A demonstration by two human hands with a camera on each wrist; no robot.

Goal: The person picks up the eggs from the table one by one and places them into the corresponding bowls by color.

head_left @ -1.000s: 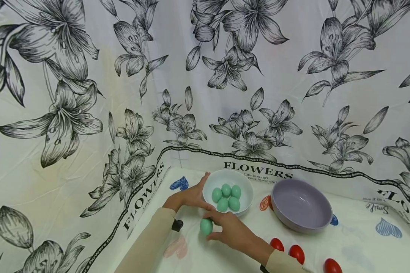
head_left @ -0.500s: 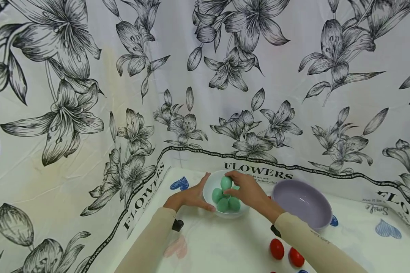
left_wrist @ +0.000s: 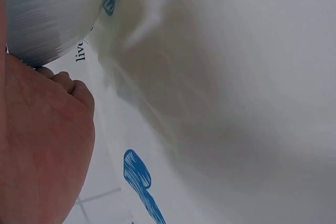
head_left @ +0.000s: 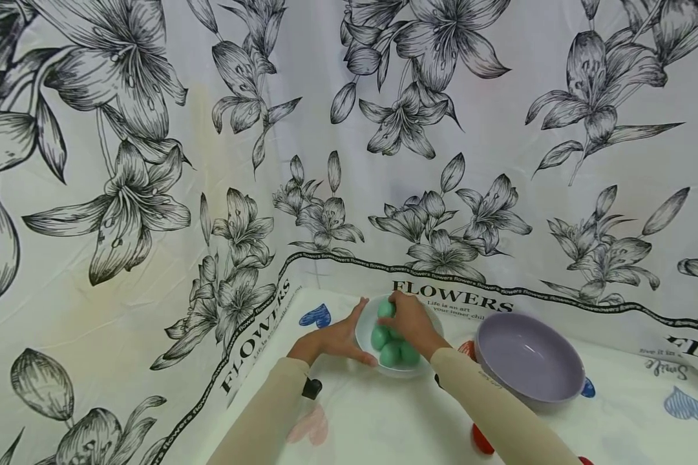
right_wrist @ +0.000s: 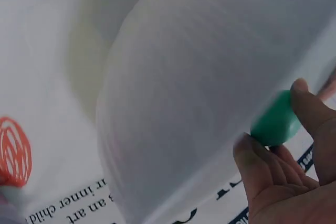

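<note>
At 11 o'clock inside the white bowl [head_left: 368, 329], my right hand [head_left: 414, 323] pinches a green egg [head_left: 386, 307] between thumb and fingertips; it is smooth, plain and slightly glossy. I can't tell whether it touches the bottom. More green eggs [head_left: 390, 354] sit together below it, toward 6 o'clock. My left hand [head_left: 338, 337] grips the bowl's 9 o'clock side, thumb and fingers spread around its curve.

The tabletop [head_left: 378, 420] wears a white cloth with printed hearts: a blue heart [head_left: 316, 315] past 9 o'clock from the bowl, a pink heart [head_left: 309, 426] toward 7. A lavender bowl [head_left: 538, 387] stands at 3 o'clock. Behind, white fabric [head_left: 337, 129] hangs, covered in black line-drawn lilies.

My right hand hides part of the egg cluster. Toward 5 o'clock, one red egg [head_left: 481, 440] is partly behind my sleeve [head_left: 494, 407]; another red shape [head_left: 585, 461] is cut off by the lower edge.
</note>
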